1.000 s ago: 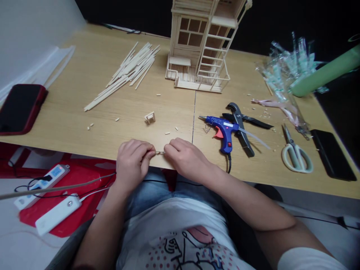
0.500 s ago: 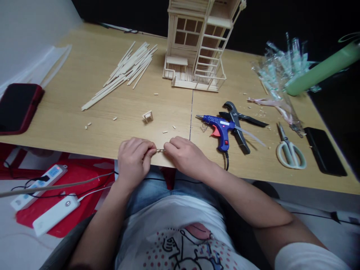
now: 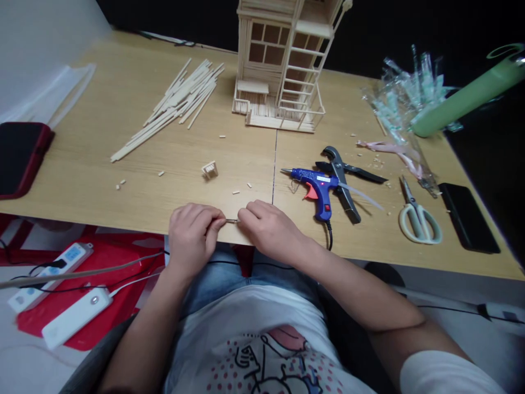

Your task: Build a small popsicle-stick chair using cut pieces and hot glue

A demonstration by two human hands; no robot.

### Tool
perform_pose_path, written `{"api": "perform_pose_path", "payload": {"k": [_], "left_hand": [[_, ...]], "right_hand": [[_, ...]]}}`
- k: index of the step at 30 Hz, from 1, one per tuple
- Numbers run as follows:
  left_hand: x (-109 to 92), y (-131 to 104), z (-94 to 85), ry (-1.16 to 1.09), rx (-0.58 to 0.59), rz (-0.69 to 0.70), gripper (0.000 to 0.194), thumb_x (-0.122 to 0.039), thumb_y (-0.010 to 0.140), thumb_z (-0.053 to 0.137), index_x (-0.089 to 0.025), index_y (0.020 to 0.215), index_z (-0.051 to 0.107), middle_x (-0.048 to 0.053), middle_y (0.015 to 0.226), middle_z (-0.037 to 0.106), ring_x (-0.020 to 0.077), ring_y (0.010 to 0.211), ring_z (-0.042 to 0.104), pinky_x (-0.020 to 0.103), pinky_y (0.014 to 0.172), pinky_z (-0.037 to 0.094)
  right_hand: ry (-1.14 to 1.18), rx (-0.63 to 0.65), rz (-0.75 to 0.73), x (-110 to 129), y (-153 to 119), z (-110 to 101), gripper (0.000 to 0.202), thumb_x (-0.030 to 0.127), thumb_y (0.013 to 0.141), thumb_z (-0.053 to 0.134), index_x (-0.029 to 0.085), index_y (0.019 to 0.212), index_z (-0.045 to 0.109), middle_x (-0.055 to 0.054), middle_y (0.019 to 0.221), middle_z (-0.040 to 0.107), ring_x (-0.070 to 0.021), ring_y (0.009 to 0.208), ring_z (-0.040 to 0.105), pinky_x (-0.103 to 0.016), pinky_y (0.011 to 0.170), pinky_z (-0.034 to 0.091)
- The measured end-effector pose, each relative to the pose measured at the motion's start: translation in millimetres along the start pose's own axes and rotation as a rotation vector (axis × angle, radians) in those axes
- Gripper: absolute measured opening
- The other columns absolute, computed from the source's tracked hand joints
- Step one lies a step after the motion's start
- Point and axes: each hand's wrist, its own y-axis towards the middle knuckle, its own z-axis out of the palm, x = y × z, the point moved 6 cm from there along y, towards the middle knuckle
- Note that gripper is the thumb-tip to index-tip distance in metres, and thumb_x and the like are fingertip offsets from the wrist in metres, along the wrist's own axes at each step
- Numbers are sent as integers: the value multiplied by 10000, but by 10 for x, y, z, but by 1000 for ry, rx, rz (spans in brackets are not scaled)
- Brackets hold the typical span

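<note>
Both hands are pinched at the front edge of the table, close together. A short, thin stick-like piece [image 3: 232, 220] spans the small gap between them. My left hand [image 3: 192, 235] grips its left end between thumb and fingertips. Its other end runs into the closed fingers of my right hand [image 3: 266, 227]. The fingers cover most of the piece, so its exact kind is unclear. Just beyond lie small cut wooden bits [image 3: 235, 192] and a tiny wooden stool-like piece [image 3: 210, 170].
Farther back stand a wooden stick model house [image 3: 266, 71] and a pile of thin wooden sticks [image 3: 176, 101]. To the right are a blue glue gun [image 3: 318, 183], a black cutter [image 3: 342, 180], scissors [image 3: 418, 219], a black phone [image 3: 470, 219] and a green cylinder [image 3: 467, 98].
The view has shifted slightly, so the table things sit a little farther left. Both hands keep their pinch, and slightly more of the thin piece shows between them.
</note>
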Motion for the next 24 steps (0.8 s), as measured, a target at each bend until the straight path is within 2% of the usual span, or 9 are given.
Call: {"api": "perform_pose_path", "payload": {"k": [5,8,10,12,14,17,21,24], "left_hand": [[37,-12,-6,-61,25,-87,102,-274,957,630,-212,890,675,42,850,739,229,841,667,400,813,445],[56,-79,-76,-182,-117,-193,94,-264,920,681,-215,999,696,44,901,728,213,862,666,379,823,479],[83,-149,-129,-337,-246,-333,177,-268,900,709,-222,1071,697,42,941,708,185,848,661,335,787,511],[88,-207,-147,-501,-322,-489,202,-288,886,730,-225,1077,708,35,943,701,159,817,664,287,744,529],[60,-229,-132,-635,-326,-623,219,-321,866,757,-216,1058,732,31,910,716,144,789,675,258,727,539],[4,-222,-60,-822,-257,-763,259,-382,832,795,-197,1013,774,37,845,740,130,724,676,233,694,546],[-33,-224,71,-1048,-193,-838,266,-414,778,841,-187,911,802,49,818,755,123,677,665,226,668,551],[-36,-225,112,-1146,-231,-855,258,-396,729,880,-192,865,799,36,786,747,112,649,643,216,646,540]], "right_hand": [[38,5,28,-1,9,-28,187,176,1040,443,173,928,593,-75,862,613,-226,795,490,-327,719,381],[133,0,83,-14,2,-76,177,185,1038,440,177,917,569,-79,864,615,-223,809,515,-325,733,405],[231,-38,145,-19,-15,-131,169,201,1043,433,182,923,552,-80,871,619,-217,810,529,-321,734,423],[321,-103,190,2,-40,-191,166,219,1049,431,188,929,541,-74,868,620,-204,791,539,-313,719,435],[384,-176,210,49,-66,-240,156,228,1049,444,192,931,539,-62,854,622,-191,770,551,-304,708,446],[436,-268,224,139,-101,-274,133,215,1046,460,191,944,541,-53,841,639,-177,760,579,-293,707,462],[457,-353,241,236,-132,-275,114,200,1046,459,198,963,535,-51,857,671,-167,765,614,-282,685,472],[459,-386,243,283,-142,-281,108,201,1047,459,204,968,533,-46,855,682,-165,767,631,-281,678,481]]}}
